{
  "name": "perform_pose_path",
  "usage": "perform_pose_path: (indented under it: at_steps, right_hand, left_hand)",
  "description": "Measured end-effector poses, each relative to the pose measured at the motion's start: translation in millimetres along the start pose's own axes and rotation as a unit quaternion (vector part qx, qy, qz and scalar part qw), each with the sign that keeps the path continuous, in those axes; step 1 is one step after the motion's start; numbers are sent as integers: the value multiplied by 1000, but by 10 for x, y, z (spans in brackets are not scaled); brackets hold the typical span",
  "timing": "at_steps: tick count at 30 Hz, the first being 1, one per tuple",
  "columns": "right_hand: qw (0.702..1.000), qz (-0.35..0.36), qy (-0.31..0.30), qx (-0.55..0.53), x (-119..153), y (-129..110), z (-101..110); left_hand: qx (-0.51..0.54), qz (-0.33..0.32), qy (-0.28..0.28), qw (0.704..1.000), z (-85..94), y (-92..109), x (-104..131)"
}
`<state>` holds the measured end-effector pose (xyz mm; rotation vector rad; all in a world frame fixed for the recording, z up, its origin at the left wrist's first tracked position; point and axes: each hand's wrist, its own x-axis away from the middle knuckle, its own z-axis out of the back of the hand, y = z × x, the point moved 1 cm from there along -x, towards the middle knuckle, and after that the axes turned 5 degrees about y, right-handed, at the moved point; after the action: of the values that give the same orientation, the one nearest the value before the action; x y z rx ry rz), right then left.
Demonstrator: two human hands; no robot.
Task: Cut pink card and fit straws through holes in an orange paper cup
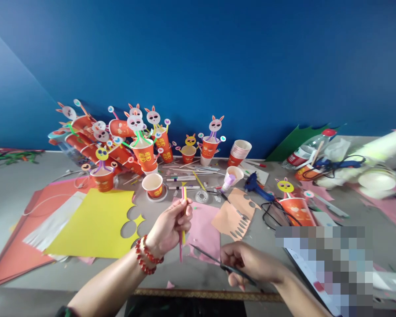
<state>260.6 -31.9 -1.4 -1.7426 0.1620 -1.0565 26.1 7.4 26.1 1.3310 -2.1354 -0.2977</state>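
My left hand [172, 222], with red bead bracelets at its wrist, pinches thin pink and yellow straws [184, 237] upright over the table. In my right hand [239, 264] is a pair of black scissors [204, 256]. Its tip points left, close to the lower end of the straws but apart from them. Whether the blades are slightly parted I cannot make out. Beneath both hands lies a sheet of pink paper [203, 226]. A cut piece of orange paper [237, 211] is just behind my right hand.
Red paper cups with rabbit faces [143, 152] crowd the back left. Yellow paper [89, 224] with round holes lies left. A blue glue gun [259, 187], its black cable, a rabbit cup [295, 209] and a bottle [308, 147] stand right. A blurred-out screen [333, 273] fills the front right.
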Motion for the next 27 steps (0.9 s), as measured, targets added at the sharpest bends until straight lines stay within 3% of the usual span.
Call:
perform_pose_path:
  at_steps: [6,15,27]
  right_hand:
    - [997,51,-52,29,-104,-60,-10]
    - [994,64,-85,10,-232,34,28]
    - [993,91,-72,15,-217,-33,-30]
  left_hand:
    - [43,59,-15,997,-73,-56,16]
    - [98,73,-30,992,-121,-125,56]
    - [142,77,-57,985,-156,-208,51]
